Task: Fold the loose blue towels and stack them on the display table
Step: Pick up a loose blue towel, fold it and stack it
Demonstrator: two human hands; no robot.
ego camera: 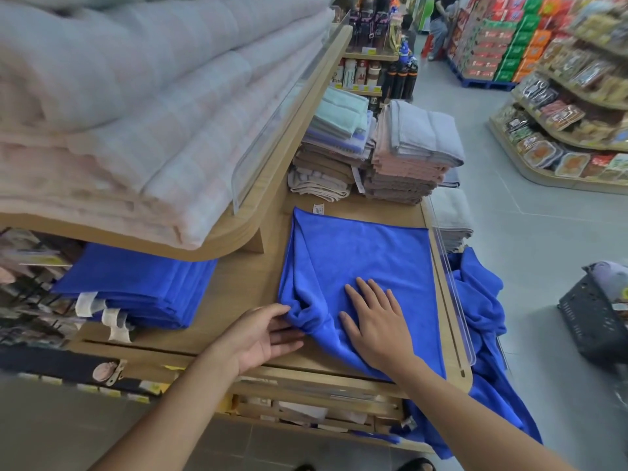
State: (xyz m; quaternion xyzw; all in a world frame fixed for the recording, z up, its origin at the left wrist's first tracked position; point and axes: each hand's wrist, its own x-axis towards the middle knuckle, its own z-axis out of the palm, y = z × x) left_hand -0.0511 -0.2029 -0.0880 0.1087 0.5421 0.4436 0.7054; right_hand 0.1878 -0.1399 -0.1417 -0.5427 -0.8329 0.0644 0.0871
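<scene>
Left hand point(268, 334) pinching blue towel point(367, 253), right hand point(377, 321) flat atop — folded stack point(142, 287) beside

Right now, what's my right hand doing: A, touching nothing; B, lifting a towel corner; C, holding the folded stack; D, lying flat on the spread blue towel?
D: the right hand lies flat, fingers straight, on the blue towel spread on the display table.
</scene>
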